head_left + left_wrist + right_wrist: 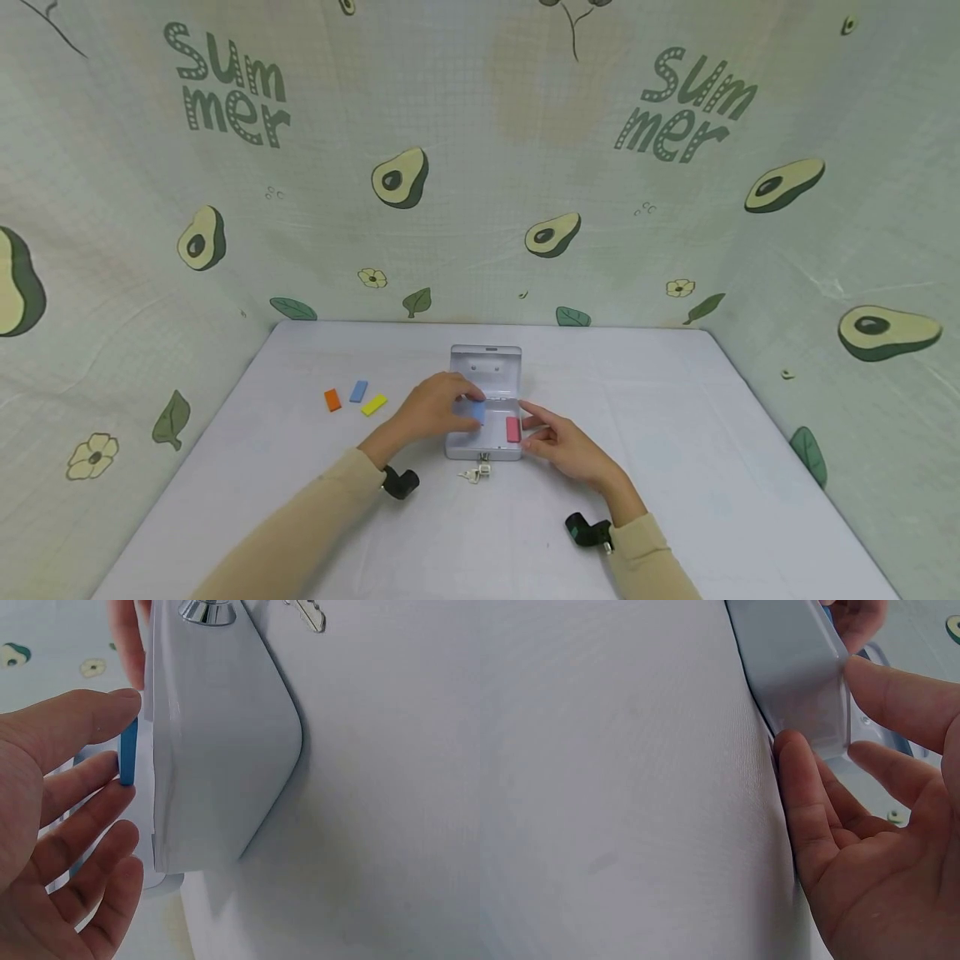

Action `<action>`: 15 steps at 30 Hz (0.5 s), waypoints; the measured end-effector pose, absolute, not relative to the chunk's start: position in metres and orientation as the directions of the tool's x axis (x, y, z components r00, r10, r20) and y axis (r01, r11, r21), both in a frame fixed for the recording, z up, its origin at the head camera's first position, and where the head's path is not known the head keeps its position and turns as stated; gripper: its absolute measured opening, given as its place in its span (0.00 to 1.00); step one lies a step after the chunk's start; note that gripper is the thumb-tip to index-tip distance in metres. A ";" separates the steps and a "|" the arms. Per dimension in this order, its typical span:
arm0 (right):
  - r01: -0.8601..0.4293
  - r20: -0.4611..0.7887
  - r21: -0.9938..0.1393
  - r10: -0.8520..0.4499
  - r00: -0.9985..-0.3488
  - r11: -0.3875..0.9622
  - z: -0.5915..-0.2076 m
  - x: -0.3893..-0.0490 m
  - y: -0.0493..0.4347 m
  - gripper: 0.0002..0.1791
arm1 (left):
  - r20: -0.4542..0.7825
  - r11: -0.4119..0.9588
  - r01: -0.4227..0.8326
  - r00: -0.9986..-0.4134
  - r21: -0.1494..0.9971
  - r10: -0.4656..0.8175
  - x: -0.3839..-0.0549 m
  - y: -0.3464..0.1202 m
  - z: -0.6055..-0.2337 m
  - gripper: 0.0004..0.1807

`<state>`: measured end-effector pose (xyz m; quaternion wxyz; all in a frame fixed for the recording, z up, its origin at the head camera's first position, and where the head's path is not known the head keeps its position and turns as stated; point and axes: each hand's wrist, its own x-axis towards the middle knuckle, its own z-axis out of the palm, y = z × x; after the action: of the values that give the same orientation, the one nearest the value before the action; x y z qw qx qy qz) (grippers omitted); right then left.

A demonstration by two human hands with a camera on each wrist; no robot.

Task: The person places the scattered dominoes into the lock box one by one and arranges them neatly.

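A small light-grey metal box (pixel 459 455) stands on the table with its lid (pixel 486 360) raised at the back. My left hand (pixel 435 406) is over the box's left side, pinching a blue block (pixel 128 754) between thumb and fingertips. Inside the box, at the right, is a pinkish-red block (pixel 513 429). My right hand (pixel 564 443) touches the box's right side, fingers spread; its thumb lies at the rim in the right wrist view. Keys (pixel 472 475) hang at the lock on the box's front.
Left of the box, an orange block (pixel 332 400), another blue block (pixel 358 392) and a yellow block (pixel 374 405) lie apart on the white-covered table (pixel 637 383). Printed cloth walls (pixel 480 275) enclose the table at the back and both sides.
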<state>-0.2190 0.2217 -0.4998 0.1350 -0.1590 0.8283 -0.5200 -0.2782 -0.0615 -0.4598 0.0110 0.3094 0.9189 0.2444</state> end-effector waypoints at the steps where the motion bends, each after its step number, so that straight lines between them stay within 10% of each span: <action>1: -0.125 -0.058 -0.903 -0.404 -0.913 0.411 -0.500 -0.219 0.222 0.38 | 0.126 0.689 0.559 -0.810 0.461 0.573 -0.278 -0.061 -0.460 0.21; 15: -0.136 -0.048 -0.903 -0.410 -0.911 0.407 -0.500 -0.219 0.221 0.38 | 0.122 0.668 0.561 -0.802 0.490 0.584 -0.277 -0.051 -0.467 0.21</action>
<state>-0.2186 0.2214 -0.5002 0.1323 -0.1648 0.8283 -0.5190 -0.2771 -0.0512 -0.4668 0.0229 0.3136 0.9128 0.2606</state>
